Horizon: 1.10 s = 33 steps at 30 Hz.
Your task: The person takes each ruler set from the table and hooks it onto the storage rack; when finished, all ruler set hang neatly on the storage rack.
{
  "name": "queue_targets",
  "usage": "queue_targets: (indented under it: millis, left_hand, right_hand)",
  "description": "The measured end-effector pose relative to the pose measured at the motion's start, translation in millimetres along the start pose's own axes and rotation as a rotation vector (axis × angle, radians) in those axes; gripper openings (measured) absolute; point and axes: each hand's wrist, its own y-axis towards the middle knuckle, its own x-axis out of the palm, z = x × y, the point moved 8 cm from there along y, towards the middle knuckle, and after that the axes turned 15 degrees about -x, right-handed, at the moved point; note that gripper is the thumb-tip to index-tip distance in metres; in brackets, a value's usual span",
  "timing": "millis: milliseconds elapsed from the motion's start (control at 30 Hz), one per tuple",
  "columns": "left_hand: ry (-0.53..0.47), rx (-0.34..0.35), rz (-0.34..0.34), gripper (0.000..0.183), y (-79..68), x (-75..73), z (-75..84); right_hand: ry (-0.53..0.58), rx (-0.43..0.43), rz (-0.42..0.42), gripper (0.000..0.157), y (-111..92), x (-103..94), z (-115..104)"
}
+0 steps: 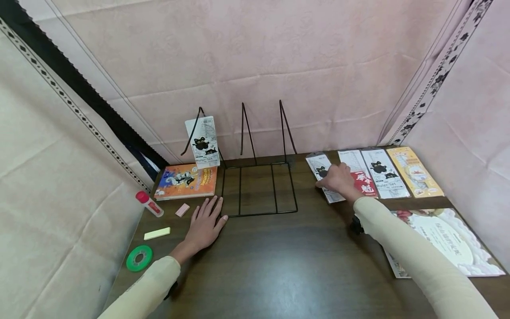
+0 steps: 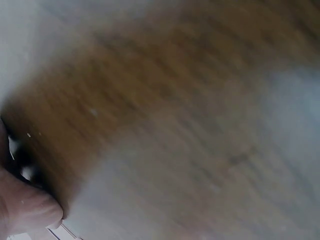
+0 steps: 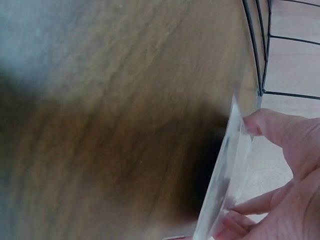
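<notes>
At the right of the head view, my right hand [image 1: 338, 181] grips a ruler set packet [image 1: 316, 163] with a black cat on it. The right wrist view shows the thumb and fingers on the packet's edges [image 3: 222, 175], one side of it raised off the table. My left hand [image 1: 203, 228] rests on the table with its fingers spread, beside the front left corner of a black wire rack [image 1: 263, 214]. Another ruler set packet [image 1: 206, 141] hangs at the rack's left prong. The left wrist view is blurred, with only part of the left hand [image 2: 30, 207] at its edge.
An orange book [image 1: 187, 181] lies left of the rack. Near the left edge are a glue stick [image 1: 150, 204], a pink eraser [image 1: 182, 210], a pale yellow strip [image 1: 157, 233] and a green tape roll [image 1: 139, 258]. On the right lie more packets [image 1: 383, 173] and a floral sheet [image 1: 442, 239].
</notes>
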Motion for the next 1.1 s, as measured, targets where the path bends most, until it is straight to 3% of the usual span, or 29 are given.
queue_targets:
  millis: [167,367,633,1100]
  left_hand:
    - [-0.004,-0.001,0.009,0.065,-0.8,-0.9,1.1]
    - [0.000,-0.015,-0.020,0.066,0.3,3.0,-2.3]
    - [0.004,-0.014,-0.028,0.065,1.0,4.2,-3.2]
    - [0.000,0.000,-0.003,0.065,-0.3,0.1,-0.7]
  right_hand:
    - [-0.002,-0.007,0.020,0.066,1,-4.1,0]
    - [0.007,-0.091,0.092,0.074,-2,-11.1,-9]
    - [0.003,-0.271,0.259,0.094,-14,-26.7,-32]
    - [0.011,-0.521,0.552,0.106,-45,-53.3,-68]
